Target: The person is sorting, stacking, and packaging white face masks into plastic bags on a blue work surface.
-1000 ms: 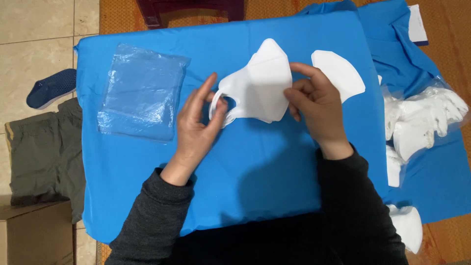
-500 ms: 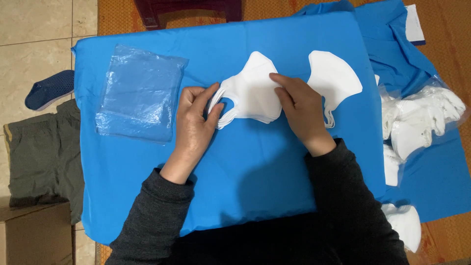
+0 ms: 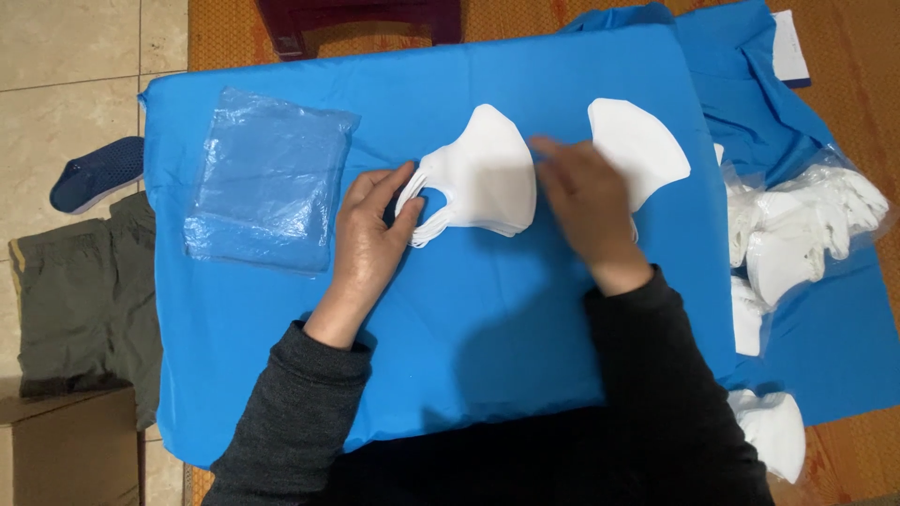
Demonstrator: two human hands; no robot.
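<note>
Masks (image 3: 483, 178), a thin white stack, lie mid-bench (image 3: 281, 375) between both hands, long axis left to right. The left hand (image 3: 370, 230) pinches the ear-loop end in a narrow grip; the right hand (image 3: 586, 201), blurred, rests open just beside the stack's right edge, half covering a second mask (image 3: 642, 145).
</note>
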